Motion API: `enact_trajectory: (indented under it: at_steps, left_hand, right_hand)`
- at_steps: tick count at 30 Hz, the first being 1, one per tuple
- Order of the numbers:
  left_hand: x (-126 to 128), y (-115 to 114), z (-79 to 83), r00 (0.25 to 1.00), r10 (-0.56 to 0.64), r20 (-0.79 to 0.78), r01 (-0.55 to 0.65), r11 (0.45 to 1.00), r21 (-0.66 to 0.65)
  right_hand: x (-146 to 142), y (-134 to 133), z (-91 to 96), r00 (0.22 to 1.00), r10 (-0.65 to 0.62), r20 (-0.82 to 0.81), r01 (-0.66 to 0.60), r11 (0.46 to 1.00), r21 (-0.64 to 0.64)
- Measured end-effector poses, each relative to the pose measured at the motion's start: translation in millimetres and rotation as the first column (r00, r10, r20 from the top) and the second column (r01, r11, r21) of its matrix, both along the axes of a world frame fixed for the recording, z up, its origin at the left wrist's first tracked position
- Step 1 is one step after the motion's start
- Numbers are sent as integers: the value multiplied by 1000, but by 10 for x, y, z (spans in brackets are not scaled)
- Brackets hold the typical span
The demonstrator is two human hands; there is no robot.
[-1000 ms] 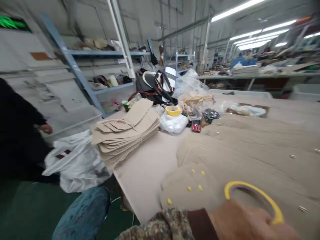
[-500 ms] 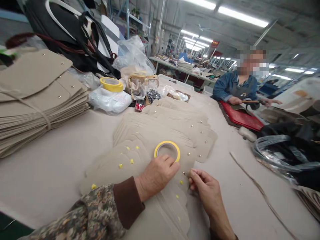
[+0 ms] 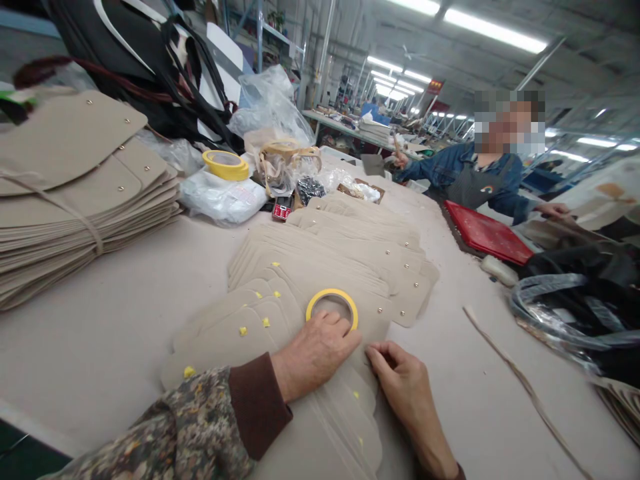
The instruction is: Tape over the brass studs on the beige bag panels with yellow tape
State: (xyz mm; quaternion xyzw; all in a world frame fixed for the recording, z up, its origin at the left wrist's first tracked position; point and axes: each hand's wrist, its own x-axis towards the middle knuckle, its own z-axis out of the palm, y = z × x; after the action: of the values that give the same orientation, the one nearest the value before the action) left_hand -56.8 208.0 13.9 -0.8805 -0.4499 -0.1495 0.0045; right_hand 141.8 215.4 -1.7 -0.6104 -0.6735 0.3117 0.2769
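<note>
My left hand (image 3: 315, 352) is curled over a roll of yellow tape (image 3: 332, 293), its fingers hooked into the ring. Beneath it lie fanned, overlapping beige flat pieces (image 3: 320, 257) with rounded ends and small metal studs along the right. Small yellow tape bits (image 3: 243, 331) stick to several of them. My right hand (image 3: 404, 381) is closed in a pinch at the right edge of the pieces, just right of my left hand. What sits between its thumb and index finger is too small or hidden to make out.
A tied stack of beige pieces (image 3: 80, 187) stands at left. Yellow tape rolls (image 3: 226, 165) rest on a plastic bag (image 3: 223, 200). A narrow strip (image 3: 520, 377) lies at right, near black bags (image 3: 600, 293). Across the table, a co-worker (image 3: 470, 177) stands by a red pad (image 3: 487, 230).
My right hand has moved left, closer to my left hand, and now covers the stud beside it. My left hand stays on the tape roll. The co-worker's arms have spread apart.
</note>
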Motion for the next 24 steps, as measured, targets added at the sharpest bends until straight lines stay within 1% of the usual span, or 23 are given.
enact_trajectory:
  at_steps: [2,4,6,8,10,13,15,19,21,24]
  left_hand:
    - [-2,1,-10,1000,0,8,0,1000,0]
    - [-1,-1,-14,1000,2,7,-2,1000,2]
    - [-1,-5,-11,1000,6,3,-6,1000,2]
    - [-4,-8,-4,1000,9,-2,-9,1000,-4]
    - [-8,-9,1,1000,9,-7,-9,1000,-13]
    - [-11,-4,-2,1000,15,-10,-15,1000,-12]
    - [-10,0,-12,1000,18,-7,-18,1000,-6]
    - [-4,-1,-27,1000,12,5,-12,1000,-1]
    - [-4,-4,-23,1000,7,4,-7,1000,4]
    - [-16,-8,4,1000,-5,19,4,1000,27]
  right_hand:
    - [-28,10,-4,998,24,65,-29,997,76]
    - [-46,24,-14,994,22,107,-35,991,129]
    - [-43,28,-25,991,-27,131,5,986,164]
    - [-17,10,-34,988,-99,122,75,979,190]
    - [23,-31,-42,989,-113,98,95,980,175]
    - [66,-108,-64,996,-36,86,24,990,137]
    - [61,-141,-83,993,-5,122,-16,985,171]
    - [-14,-112,-98,975,-32,221,-29,963,267]
    - [-54,-67,-83,968,-34,247,-36,962,271]
    - [-80,-18,-39,967,-14,256,-46,973,226]
